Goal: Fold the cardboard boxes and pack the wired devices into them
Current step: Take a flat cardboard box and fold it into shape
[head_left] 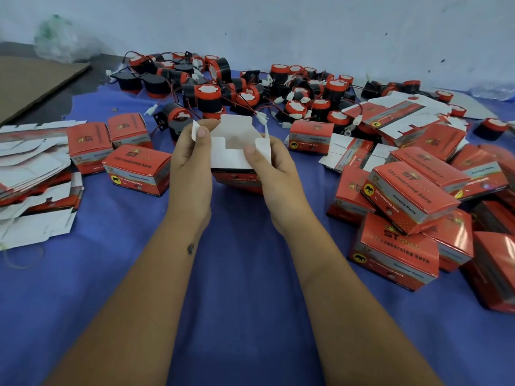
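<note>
Both hands hold one small red box (235, 151) upright just above the blue counter (245, 288), near its middle. The left hand (192, 162) grips the box's left side, its thumb pinching the small left flap (195, 130). The right hand (271, 168) clamps the right side, thumb on the right flap (263, 149). The top is open, white insides showing, and the lid flap (237, 124) stands up at the back, so the step in hand looks like forming the box: it is squared up but not yet closed, and whether anything sits inside cannot be told from here. The next move probably calls for freeing one hand to reach a horn from the pile of wired red-and-black horns (250, 90) just behind the box, while the other hand keeps the box square and its mouth open. The side flaps should stay splayed so the trailing wire and white plug do not snag on their edges. Open room lies mostly toward the person, a bare stretch of blue between the forearms. To the left lies a stack of flat unfolded boxes (33, 168) with a few made-up boxes (136, 169) beside it. To the right a heap of finished boxes (412, 201) crowds close, so a wide elbow swing that way could topple them.
</note>
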A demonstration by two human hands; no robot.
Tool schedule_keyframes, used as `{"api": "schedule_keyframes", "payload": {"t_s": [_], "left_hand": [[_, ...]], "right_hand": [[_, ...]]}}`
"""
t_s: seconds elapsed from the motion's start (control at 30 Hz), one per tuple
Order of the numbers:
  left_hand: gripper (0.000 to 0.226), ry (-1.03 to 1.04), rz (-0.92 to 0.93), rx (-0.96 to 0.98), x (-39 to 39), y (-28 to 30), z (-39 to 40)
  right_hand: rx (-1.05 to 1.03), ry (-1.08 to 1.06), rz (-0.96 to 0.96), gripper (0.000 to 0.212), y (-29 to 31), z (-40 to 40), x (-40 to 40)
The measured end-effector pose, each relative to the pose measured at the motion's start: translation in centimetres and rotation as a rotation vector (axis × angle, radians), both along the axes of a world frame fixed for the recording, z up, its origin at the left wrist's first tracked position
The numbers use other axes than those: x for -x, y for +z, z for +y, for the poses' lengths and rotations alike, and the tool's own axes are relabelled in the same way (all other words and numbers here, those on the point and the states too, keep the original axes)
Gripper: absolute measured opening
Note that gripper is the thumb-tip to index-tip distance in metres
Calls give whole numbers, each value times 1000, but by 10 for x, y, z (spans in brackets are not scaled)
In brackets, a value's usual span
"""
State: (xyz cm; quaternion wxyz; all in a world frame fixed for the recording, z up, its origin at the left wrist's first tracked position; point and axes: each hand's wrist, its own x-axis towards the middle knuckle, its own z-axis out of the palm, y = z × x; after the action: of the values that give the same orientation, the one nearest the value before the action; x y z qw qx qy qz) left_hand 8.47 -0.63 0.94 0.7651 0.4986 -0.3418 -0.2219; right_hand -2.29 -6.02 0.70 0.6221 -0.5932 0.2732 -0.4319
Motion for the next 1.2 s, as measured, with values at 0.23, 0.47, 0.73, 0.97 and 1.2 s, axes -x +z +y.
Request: {"api": "schedule_keyframes", "payload": {"t_s": [0.23, 0.47, 0.73, 0.97, 1.2], "left_hand": [[54, -291, 130, 39, 5, -2, -1], [33, -187, -136, -73, 9, -9, -7], [25, -99, -158, -124, 7, -14, -11], [34, -143, -175, -43, 12, -8, -7], [31, -338, 102, -19, 16, -3, -1]], "right_hand": [[-38, -142, -33, 36, -6, -7, 2], [-44, -88, -75, 28, -5, -5, 0], [-310, 106, -394, 41, 5, -6, 6], [-79, 68, -211, 44, -2, -5, 4], [-125, 143, -386, 35, 1, -6, 12]]}}
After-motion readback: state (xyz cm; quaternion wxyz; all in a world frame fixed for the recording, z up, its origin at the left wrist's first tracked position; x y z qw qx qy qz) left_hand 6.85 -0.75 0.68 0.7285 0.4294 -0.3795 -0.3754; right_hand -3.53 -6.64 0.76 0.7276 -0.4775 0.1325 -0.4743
